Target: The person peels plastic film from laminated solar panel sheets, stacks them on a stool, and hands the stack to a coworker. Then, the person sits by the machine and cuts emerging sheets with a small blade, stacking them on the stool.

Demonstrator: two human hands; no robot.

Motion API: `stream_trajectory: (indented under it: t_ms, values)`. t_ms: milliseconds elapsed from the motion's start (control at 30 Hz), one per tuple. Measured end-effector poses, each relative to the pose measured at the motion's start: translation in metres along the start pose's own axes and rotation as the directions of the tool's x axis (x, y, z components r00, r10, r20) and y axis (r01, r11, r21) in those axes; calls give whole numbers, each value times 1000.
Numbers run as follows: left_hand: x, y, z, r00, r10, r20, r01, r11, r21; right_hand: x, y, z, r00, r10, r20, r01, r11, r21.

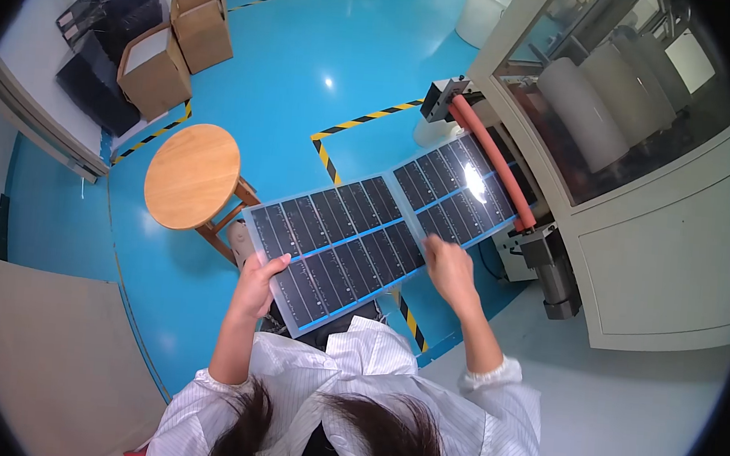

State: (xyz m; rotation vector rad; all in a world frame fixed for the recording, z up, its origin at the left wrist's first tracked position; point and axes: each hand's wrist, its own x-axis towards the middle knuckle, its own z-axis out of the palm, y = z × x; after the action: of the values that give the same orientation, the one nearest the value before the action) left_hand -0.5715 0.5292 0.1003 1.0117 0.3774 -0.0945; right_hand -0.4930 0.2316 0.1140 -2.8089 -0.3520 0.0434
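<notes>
My left hand [255,284] grips the left edge of a dark printed sheet [337,252], its thumb on top and the other fingers hidden underneath. The sheet has rows of dark rectangles, a blue stripe and a clear margin. Farther right a second dark section [446,179] adjoins it along a pale, see-through band [405,205]. That section's far end reaches the orange roller [494,163] of a machine. My right hand [450,272] is closed over the lower end of the band; whatever its fingers pinch is hidden.
A large machine [654,259] with white rolls [584,112] behind its window stands on the right. A motor [554,277] juts out below the roller. To the left are a round wooden stool [192,176], cardboard boxes [156,70] and a door [39,339]. Striped tape [365,121] marks the blue floor.
</notes>
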Motion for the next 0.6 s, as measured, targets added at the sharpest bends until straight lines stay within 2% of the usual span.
stream_trajectory:
  t_ms: [33, 100, 133, 167, 200, 233, 300, 333, 400, 533, 600]
  values:
    - [-3, 0, -4, 1000, -2, -8, 1, 1000, -3, -19, 2, -9, 998, 25, 50, -24, 1000, -17]
    - [-7, -1, -18, 1000, -25, -8, 25, 1000, -7, -55, 19, -19, 979, -69, 190, 83, 994, -71]
    - [-6, -1, -25, 999, -54, -9, 54, 999, -5, -59, 19, -33, 979, -68, 191, 82, 994, -69]
    - [-4, -3, -33, 995, -103, 12, 103, 995, -3, -65, 15, -51, 919, -24, 394, -50, 983, 176]
    - [0, -9, -36, 995, -98, 17, 98, 995, -3, -71, 14, -61, 815, -41, 578, -220, 901, 373]
    - [5, -17, -41, 993, -115, 37, 116, 993, -22, -78, 14, -62, 818, -39, 573, -216, 904, 370]
    - [22, -39, -44, 979, -189, 82, 195, 978, -80, -88, 17, -62, 913, 45, 406, -328, 673, 663]
    - [29, -47, -30, 983, -146, 111, 158, 982, -103, -88, 17, -62, 914, 47, 404, -327, 675, 661]
    - [48, -65, -4, 960, -193, 202, 221, 968, -123, -90, 21, -63, 959, 67, 276, -271, 501, 822]
    - [81, -87, 43, 925, -243, 293, 287, 951, -118, -91, 37, -68, 966, 73, 247, -249, 517, 819]
    - [87, -90, 60, 931, -194, 309, 248, 957, -147, -91, 41, -67, 959, 130, 250, -282, 478, 832]
